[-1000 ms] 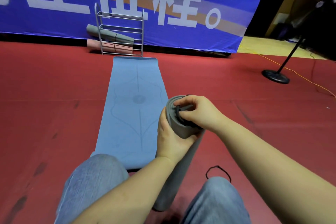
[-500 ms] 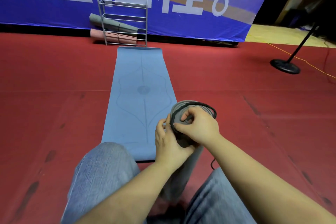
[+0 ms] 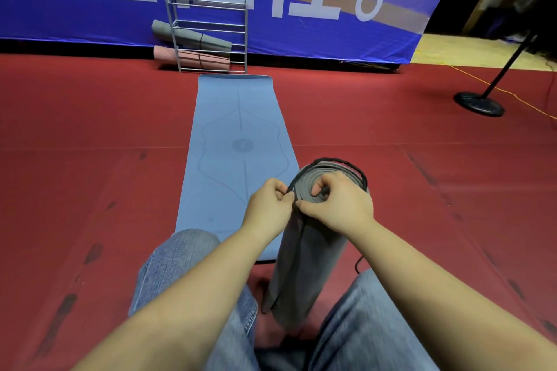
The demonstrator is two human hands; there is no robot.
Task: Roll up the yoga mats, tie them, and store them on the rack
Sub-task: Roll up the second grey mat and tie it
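A rolled grey yoga mat (image 3: 304, 268) stands upright on the red floor between my knees. A black elastic band (image 3: 346, 163) is looped over the roll's top end. My left hand (image 3: 268, 208) pinches the band at the roll's near left edge. My right hand (image 3: 337, 205) pinches the same band right beside it, fingers curled over the top of the roll. A blue yoga mat (image 3: 238, 141) lies flat and unrolled ahead. Against the banner stands a metal rack (image 3: 208, 30) with a grey rolled mat (image 3: 193, 37) and a pink rolled mat (image 3: 190, 57) on its lower shelves.
A blue banner (image 3: 301, 24) with white characters closes off the back. A black stand with a round base (image 3: 479, 104) is at the right, with an orange cable (image 3: 494, 86) running past it. A loose black band (image 3: 358, 263) lies on the floor by my right knee.
The band has been stretched from a bunch in my right hand into a loop over the top of the roll. My left hand moved from gripping the roll's side to pinching the band.
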